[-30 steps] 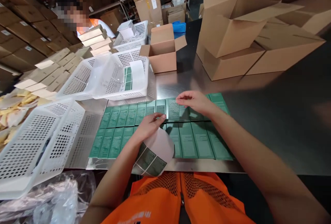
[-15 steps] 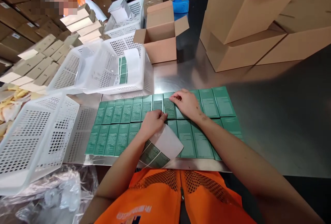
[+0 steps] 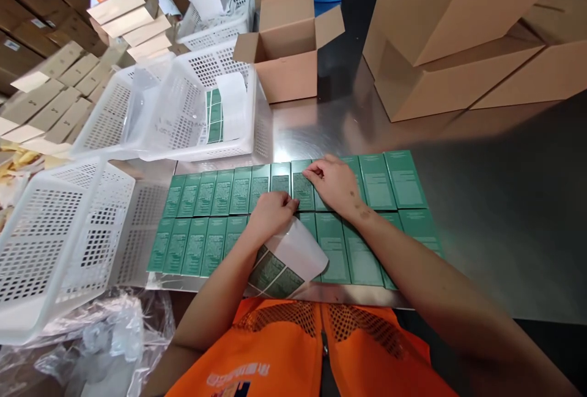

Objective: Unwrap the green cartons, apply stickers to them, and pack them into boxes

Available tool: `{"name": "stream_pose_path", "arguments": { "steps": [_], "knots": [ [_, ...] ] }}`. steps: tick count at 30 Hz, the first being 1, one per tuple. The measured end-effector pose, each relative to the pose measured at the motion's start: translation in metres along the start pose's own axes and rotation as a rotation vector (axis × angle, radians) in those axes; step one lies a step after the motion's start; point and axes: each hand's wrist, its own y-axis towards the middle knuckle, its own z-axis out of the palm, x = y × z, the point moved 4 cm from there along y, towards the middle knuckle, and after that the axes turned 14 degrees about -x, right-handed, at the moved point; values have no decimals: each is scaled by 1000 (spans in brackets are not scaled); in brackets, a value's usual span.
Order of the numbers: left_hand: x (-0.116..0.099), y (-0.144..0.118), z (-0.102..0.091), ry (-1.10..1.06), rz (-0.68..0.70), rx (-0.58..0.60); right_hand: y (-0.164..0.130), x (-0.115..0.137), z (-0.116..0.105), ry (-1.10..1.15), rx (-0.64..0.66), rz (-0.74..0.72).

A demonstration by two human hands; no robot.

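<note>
Green boxes (image 3: 302,192), label sheet (image 3: 298,247) across some, white baskets (image 3: 263,122), open carton (image 3: 291,79) beyond

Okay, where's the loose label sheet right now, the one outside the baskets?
In the head view, the label sheet is in the left hand, just below centre, curled over the near row of green boxes, just beyond the orange vest.

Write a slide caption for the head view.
Left hand holds a label sheet, right hand at the back row of green boxes.

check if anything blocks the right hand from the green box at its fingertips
Nothing visible separates the right hand from that green box; the left hand, holding the label sheet, is by the box's near edge.
</note>
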Motion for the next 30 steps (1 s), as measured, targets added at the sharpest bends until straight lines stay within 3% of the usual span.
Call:
{"name": "stream_pose_path", "arguments": {
  "steps": [5, 9, 13, 18, 23, 26, 28, 30],
  "knots": [
    [-5, 2, -2, 45, 37, -12, -6, 9, 0, -129, -40, -46],
    [-3, -5, -2, 19, 45, -65, -6, 10, 0, -110, -74, -47],
    [10, -20, -13, -65, 26, -175, -5, 3, -2, -1, 47, -149],
    [34, -42, -49, -150, -67, -445, -11, 3, -10, 121, 251, -335],
    [43, -60, -84, -342, -131, -811, -27, 38, -26, 346, 305, -273],
    [44, -65, -95, -445, -142, -974, -60, 68, -27, 511, 457, -233],
    [48, -65, -99, -521, -145, -1048, -84, 78, -23, 608, 503, -124],
    [56, -63, -102, -607, -163, -1084, -106, 78, -13, 712, 505, 74]
  ]
}}
